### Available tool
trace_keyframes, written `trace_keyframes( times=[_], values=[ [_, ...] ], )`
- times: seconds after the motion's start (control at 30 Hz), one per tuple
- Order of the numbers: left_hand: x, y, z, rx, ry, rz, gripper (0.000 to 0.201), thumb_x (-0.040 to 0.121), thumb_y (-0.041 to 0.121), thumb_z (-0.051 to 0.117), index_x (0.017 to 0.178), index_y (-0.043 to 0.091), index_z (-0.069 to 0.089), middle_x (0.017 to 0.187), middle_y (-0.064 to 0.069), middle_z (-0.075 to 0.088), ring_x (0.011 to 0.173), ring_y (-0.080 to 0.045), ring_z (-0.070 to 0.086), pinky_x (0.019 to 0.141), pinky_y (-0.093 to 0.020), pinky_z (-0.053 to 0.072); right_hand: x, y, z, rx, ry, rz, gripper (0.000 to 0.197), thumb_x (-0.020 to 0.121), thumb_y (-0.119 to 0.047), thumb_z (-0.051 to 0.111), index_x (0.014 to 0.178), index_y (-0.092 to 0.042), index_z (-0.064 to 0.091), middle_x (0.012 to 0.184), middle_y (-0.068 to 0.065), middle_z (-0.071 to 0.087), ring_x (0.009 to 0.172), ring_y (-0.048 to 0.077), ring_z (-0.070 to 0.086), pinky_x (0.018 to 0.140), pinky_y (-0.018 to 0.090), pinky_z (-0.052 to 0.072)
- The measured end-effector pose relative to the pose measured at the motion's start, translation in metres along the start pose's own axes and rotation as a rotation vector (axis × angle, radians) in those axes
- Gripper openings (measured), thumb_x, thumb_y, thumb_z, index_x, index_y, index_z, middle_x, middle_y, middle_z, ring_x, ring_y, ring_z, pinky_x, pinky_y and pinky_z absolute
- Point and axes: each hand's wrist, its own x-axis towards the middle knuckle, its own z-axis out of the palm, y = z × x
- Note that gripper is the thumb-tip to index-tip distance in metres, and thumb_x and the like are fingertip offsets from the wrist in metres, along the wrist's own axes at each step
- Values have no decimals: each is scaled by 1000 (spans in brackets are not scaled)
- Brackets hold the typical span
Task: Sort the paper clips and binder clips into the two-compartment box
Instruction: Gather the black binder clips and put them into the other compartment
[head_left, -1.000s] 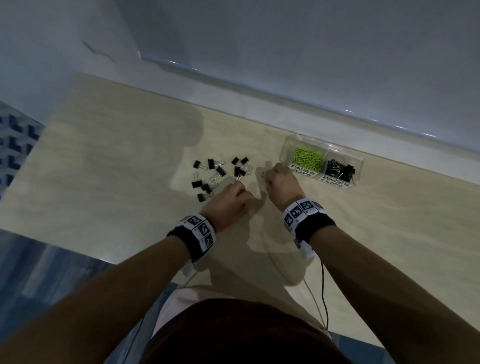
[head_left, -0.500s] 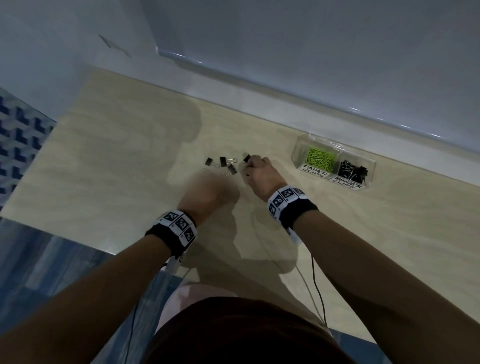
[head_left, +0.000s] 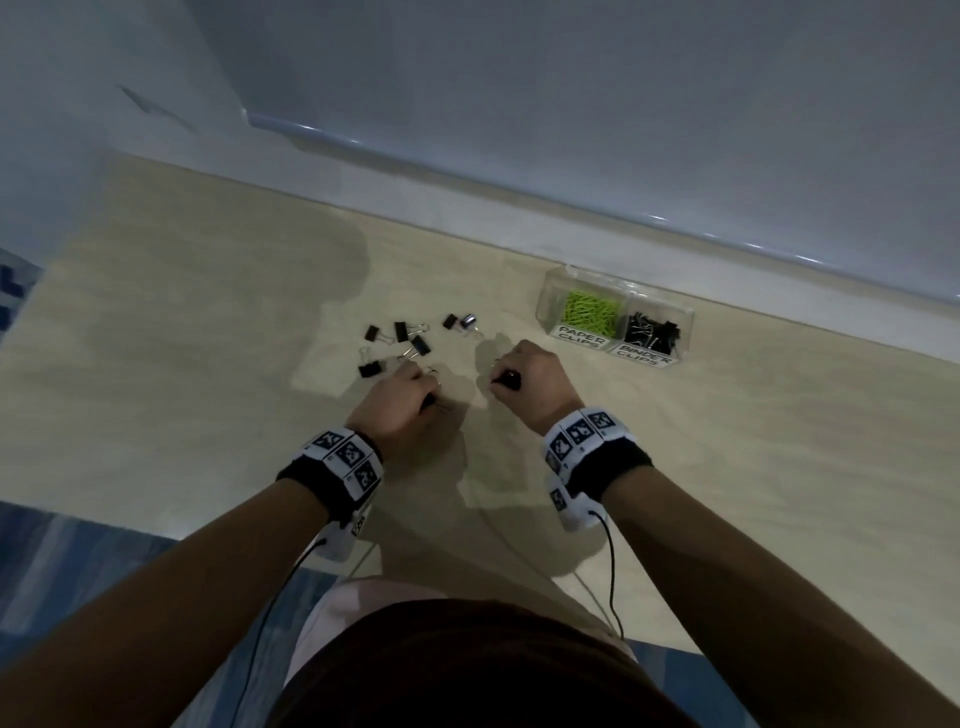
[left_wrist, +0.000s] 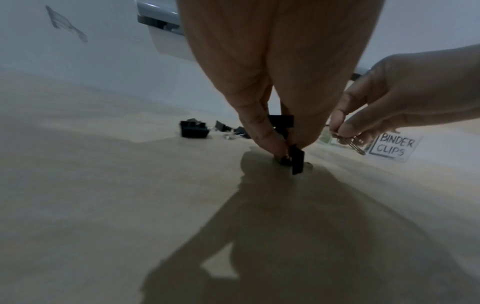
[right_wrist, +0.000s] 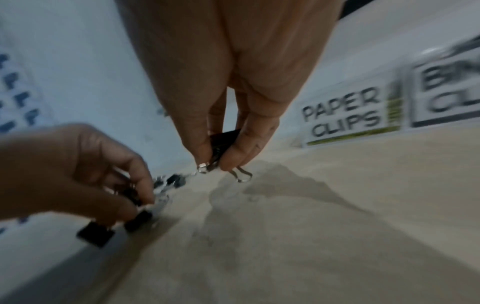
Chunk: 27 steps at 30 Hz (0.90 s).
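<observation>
Several black binder clips (head_left: 397, 340) lie loose on the pale wooden table, left of centre. My left hand (head_left: 410, 397) pinches a black binder clip (left_wrist: 297, 158) just above the table. My right hand (head_left: 519, 376) pinches another black binder clip (right_wrist: 223, 144) by its body, its wire handles (right_wrist: 242, 174) hanging down. The clear two-compartment box (head_left: 550, 306) stands at the back right: green paper clips (head_left: 589, 312) fill the left compartment labelled PAPER CLIPS, black binder clips (head_left: 652, 332) the right one labelled BINDER CLIPS.
A white wall and ledge (head_left: 571, 228) run along the far side of the table just behind the box. The table's near edge (head_left: 130, 525) lies left of my left forearm, with blue patterned floor (head_left: 62, 561) beyond it. Thin cables (head_left: 610, 571) hang from both wristbands.
My right hand has drawn back from the far clips toward me with a binder clip in its fingers. My left hand has come forward onto a clip at the near side of the pile.
</observation>
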Motion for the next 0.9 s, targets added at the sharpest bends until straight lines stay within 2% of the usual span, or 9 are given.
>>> trace_keyframes(
  times=[0.17,0.23,0.33,0.43,0.5,0.63,0.7,0.8,0.9],
  values=[
    [25,54,-5,-170,91,71,14,81,15,66,94,10,68,95,-11,62,88,-25,59,83,-36,49,-30,35,-59,103,278,133,7,72,-11,77,77,-10,71,83,10,66,75,21,60,74,35,52],
    [41,88,-11,-234,129,147,14,80,13,68,94,9,70,93,-12,64,85,-23,61,81,-31,49,-36,52,-88,56,344,194,8,74,-14,76,81,-10,72,86,10,68,77,21,61,75,31,50],
    [70,144,-20,-308,159,249,12,81,10,68,92,6,70,93,-12,68,80,-17,60,77,-23,46,-35,77,-124,10,420,295,12,74,-14,75,85,-10,73,90,11,69,81,22,63,78,27,49],
    [102,191,-19,-280,194,323,13,81,11,67,92,5,70,95,-14,67,84,-23,61,79,-29,48,-29,95,-141,-28,449,340,11,76,-13,73,86,-9,72,90,11,68,79,19,62,74,22,46],
    [121,211,-12,-228,216,318,13,83,15,66,93,7,69,98,-14,63,88,-25,59,78,-29,45,-23,101,-143,-66,438,328,9,77,-11,70,86,-7,72,91,12,66,81,22,61,72,23,44],
    [144,228,4,-147,177,301,16,86,7,58,100,3,65,107,-16,55,90,-31,59,83,-35,47,-16,111,-130,-169,376,263,10,77,-3,61,79,-2,71,86,19,60,74,30,58,65,27,43],
    [146,226,10,-101,134,310,18,85,3,54,101,1,63,108,-17,54,91,-33,58,85,-38,47,-17,116,-127,-145,348,239,10,74,-3,64,79,-4,72,85,19,61,73,30,58,68,30,47],
    [140,217,11,-53,87,343,17,84,8,58,98,2,67,107,-15,58,96,-31,58,86,-37,47,-24,123,-128,-63,418,166,12,70,-3,70,81,-7,73,86,16,65,77,29,62,73,25,45],
    [124,200,5,-118,107,397,21,86,14,61,104,6,69,120,-10,60,108,-24,56,93,-30,43,-29,118,-131,-53,556,123,12,71,-1,68,82,-6,71,88,13,66,76,25,63,70,17,41]
  ],
)
